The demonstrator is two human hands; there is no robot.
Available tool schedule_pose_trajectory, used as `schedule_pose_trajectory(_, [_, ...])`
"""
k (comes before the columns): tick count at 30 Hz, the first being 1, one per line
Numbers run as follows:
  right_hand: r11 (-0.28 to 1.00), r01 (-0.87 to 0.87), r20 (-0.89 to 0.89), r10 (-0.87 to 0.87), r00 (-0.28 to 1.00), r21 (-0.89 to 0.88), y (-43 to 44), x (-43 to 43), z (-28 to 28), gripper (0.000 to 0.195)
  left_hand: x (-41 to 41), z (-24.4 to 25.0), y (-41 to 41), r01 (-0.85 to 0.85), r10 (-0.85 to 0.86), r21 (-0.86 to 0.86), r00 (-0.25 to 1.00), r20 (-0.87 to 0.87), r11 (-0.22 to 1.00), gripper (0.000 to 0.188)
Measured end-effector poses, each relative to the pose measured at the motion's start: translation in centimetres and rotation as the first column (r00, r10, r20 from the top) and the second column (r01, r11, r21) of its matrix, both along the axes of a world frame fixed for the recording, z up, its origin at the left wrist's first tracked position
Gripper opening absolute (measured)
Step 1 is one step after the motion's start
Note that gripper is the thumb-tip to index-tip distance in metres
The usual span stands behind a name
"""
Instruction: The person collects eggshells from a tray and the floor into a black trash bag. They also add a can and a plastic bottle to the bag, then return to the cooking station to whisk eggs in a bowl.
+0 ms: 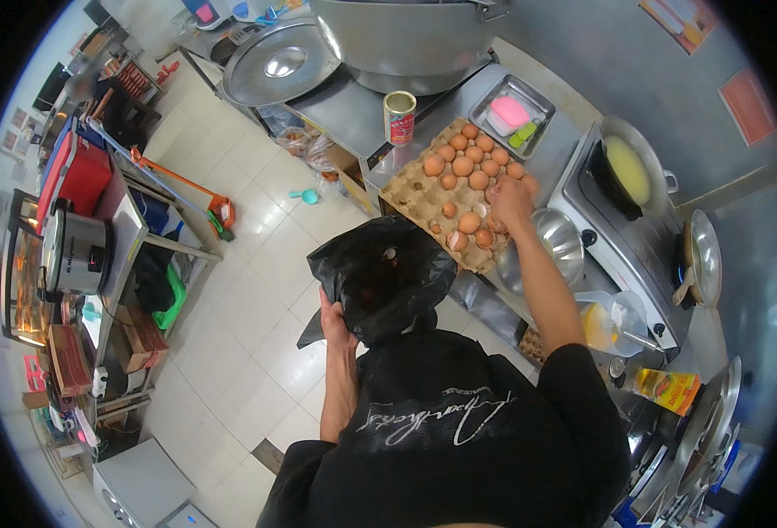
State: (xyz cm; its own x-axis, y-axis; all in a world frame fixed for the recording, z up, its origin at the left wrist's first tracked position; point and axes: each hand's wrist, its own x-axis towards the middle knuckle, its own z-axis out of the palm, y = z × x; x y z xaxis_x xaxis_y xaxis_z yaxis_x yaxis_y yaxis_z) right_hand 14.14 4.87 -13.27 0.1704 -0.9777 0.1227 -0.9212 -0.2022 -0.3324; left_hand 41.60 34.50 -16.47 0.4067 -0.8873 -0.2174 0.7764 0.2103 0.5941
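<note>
My left hand (337,321) grips the rim of a black plastic bag (368,290), held mouth up before me, with bits of eggshell (389,253) inside. My right hand (512,198) reaches down onto the right side of a cardboard egg tray (405,191); its fingertips are among the shells, and whether they hold one cannot be told. Whole brown eggs (462,166) fill the tray's far part, while several cracked or empty eggshells (456,241) lie in the near part. Beside the tray, under my right forearm, is a steel bowl (563,241).
An open tin can (400,119) and a large metal pot (415,39) stand beyond the tray, near a steel tray (543,132) with a pink sponge. At right, a gas stove (599,218) bears pans; a plastic container (626,317) holds yellow liquid. A person (121,105) is far left.
</note>
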Motion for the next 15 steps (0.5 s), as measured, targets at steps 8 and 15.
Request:
schedule_pose_trajectory(8, [0.991, 0.031, 0.073, -0.021, 0.997, -0.13, -0.9, 0.2, -2.2, 0.014, 0.0, -0.4, 0.2, -0.027, 0.03, 0.048, 0.998, -0.054, 0.998, 0.077])
schedule_pose_trajectory(15, [0.952, -0.295, 0.06, 0.29, 0.955, 0.083, 6.0, 3.4, 2.5, 0.028, -0.7, -0.3, 0.4, -0.042, 0.046, 0.098, 0.998, -0.035, 0.994, 0.075])
